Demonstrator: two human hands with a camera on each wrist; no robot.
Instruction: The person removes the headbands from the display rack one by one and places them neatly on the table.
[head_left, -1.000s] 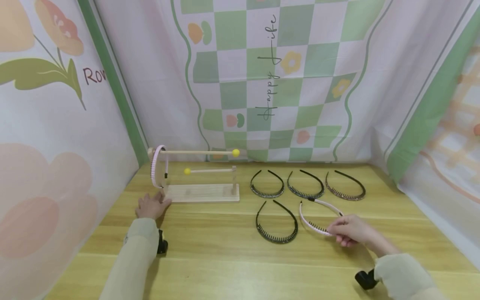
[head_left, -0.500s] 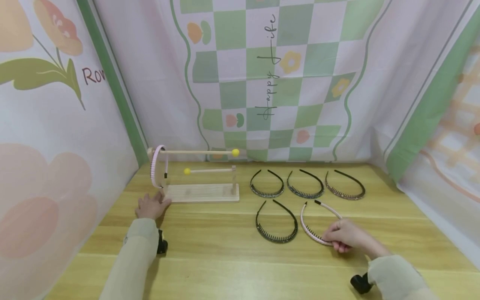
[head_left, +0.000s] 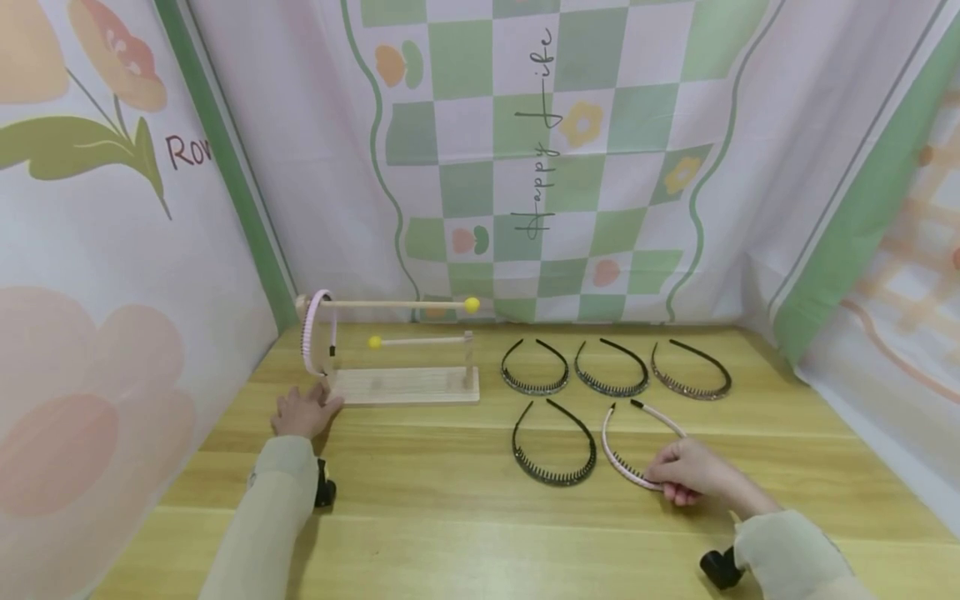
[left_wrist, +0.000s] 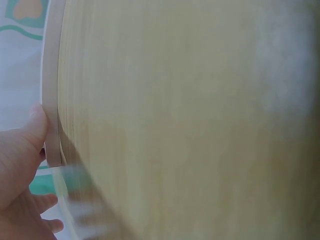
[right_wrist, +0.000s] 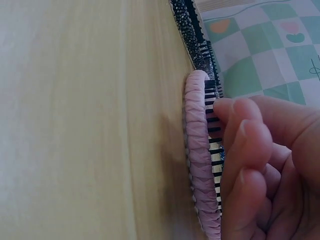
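A pink wrapped headband with black inner teeth lies on the table, ends pointing away. My right hand pinches its right side with curled fingers. The right wrist view shows the fingertips against the teeth of the pink headband; part of the grip is hidden. On the left, a wooden stand carries two horizontal rods with yellow ball ends. Another pink headband hangs at the upper rod's left end. My left hand rests with spread fingers at the base's left end, thumb touching its edge.
Behind lie three dark toothed headbands: left, middle and right. A black headband lies just left of the pink one. A printed curtain closes off the back of the wooden table.
My right hand has lowered the pink headband onto the table and drawn it slightly toward me, away from the dark one behind. Since half a second ago it stays put. My left hand is unmoved.
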